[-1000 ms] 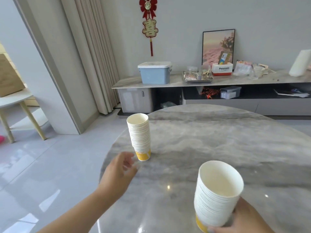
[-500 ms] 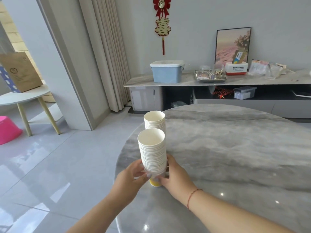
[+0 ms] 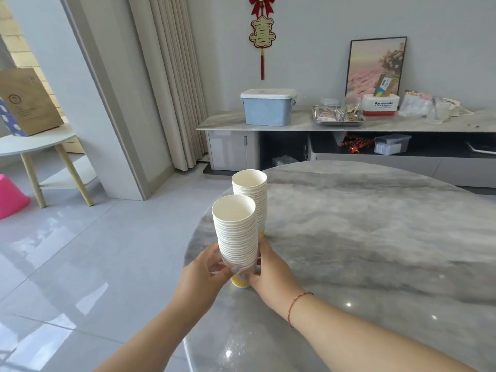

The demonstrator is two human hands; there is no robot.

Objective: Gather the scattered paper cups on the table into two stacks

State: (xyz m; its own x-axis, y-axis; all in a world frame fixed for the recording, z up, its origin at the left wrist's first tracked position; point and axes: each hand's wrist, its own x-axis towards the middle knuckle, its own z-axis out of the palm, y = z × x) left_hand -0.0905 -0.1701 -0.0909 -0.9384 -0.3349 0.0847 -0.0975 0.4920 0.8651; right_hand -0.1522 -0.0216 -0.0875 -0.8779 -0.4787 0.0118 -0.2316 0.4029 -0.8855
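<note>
Basically both hands are on the near stack (image 3: 235,234) of paper cups: left hand (image 3: 202,277) wraps its lower part from one side, fingertips curled onto the cups, right hand (image 3: 268,269) closes on it from the other side, w/ the yellow base cup peeking out between them. Two-sided hold makes sense, since a tall nested column tips easily & pressure low down steadies it as it sits on the surface (image 3: 375,251). It stands near the surface's left edge, just in front of the far stack (image 3: 251,200), which stands upright w/ no hand on it; whether the two stacks touch, can't tell. Keeping them close together reads as deliberate, i.e. the two tidy piles the task wants. No loose cups visible on the surface, so the job looks about done, pending release.
</note>
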